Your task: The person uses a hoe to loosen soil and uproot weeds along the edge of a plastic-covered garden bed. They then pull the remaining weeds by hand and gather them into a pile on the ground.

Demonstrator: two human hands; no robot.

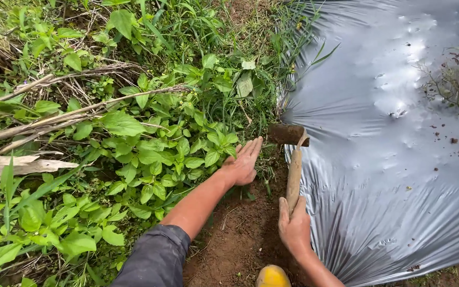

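Outdoors, on bare brown soil (240,239) between leafy green weeds (150,149) and a silver plastic sheet (389,159). Left hand (241,163) stretched forward, fingers spread flat against the weeds' edge. Right hand (294,228) wrapped around the wooden handle of a small hoe (293,159), blade dug in at the sheet's left edge. Yellow boot tip (272,277) at bottom.

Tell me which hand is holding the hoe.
The right hand: its fingers wrap the wooden handle of the hoe. The left hand lies open, flat against the weeds.
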